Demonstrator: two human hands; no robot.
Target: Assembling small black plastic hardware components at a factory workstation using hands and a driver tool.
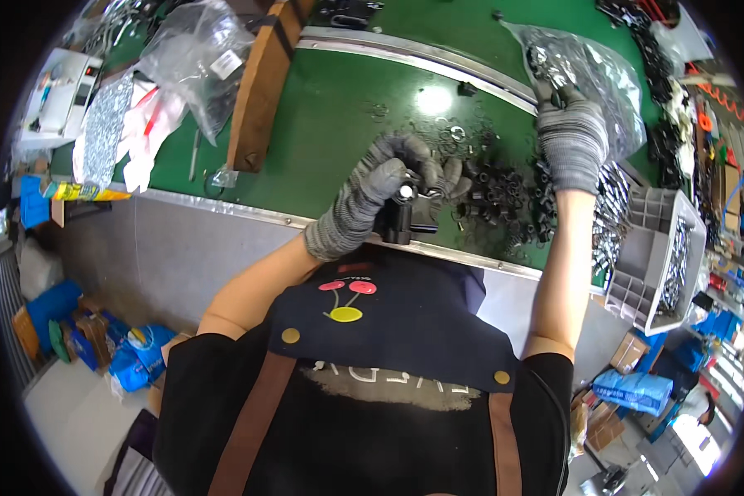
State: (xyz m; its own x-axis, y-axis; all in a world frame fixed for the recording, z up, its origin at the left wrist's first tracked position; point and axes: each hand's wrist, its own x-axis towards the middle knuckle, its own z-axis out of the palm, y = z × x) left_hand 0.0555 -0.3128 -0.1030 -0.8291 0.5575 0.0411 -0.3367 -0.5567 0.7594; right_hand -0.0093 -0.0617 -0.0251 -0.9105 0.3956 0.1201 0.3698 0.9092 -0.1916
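Note:
Both my hands wear grey knitted gloves. My left hand (380, 182) is curled at the table's near edge, beside a black upright fixture (399, 219) with a round, bright metal top and a short side rod. Its fingers are bent together over a small part that is mostly hidden. Stretched out to the far right, my right hand (572, 140) is at the mouth of a clear plastic bag (616, 91) with dark parts inside. The fingers are closed there around something dark that I cannot make out. Many small black ring-like parts (496, 194) lie between my hands.
A brown wooden board (264, 87) stands left on the green table (322, 124). Metal strips (610, 207) lie at the right, near a grey plastic crate (641, 248) of metal parts. Clear bags (194, 58) and a white-red cloth (153, 124) are at the left.

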